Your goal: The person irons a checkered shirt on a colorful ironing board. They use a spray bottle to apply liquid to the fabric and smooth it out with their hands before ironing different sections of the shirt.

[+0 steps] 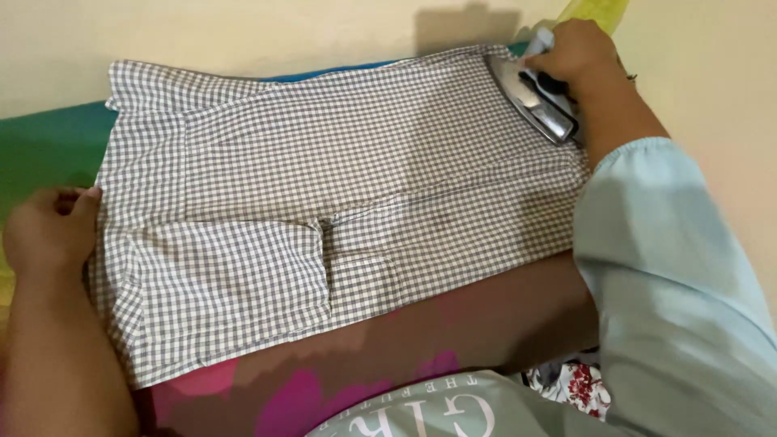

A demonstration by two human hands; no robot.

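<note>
Grey-white checked garment (324, 194) spread flat, pockets up, metal iron (532, 99) on its far right corner

Warm, rather dim indoor light is filling the scene, giving everything a yellowish tone. A dark shadow is falling on the wall (465, 28) behind the right hand (573, 50). The iron's (534, 101) metal sole is catching a soft glare. The checked shirt (324, 194) is looking slightly soft, not sharp.
</note>
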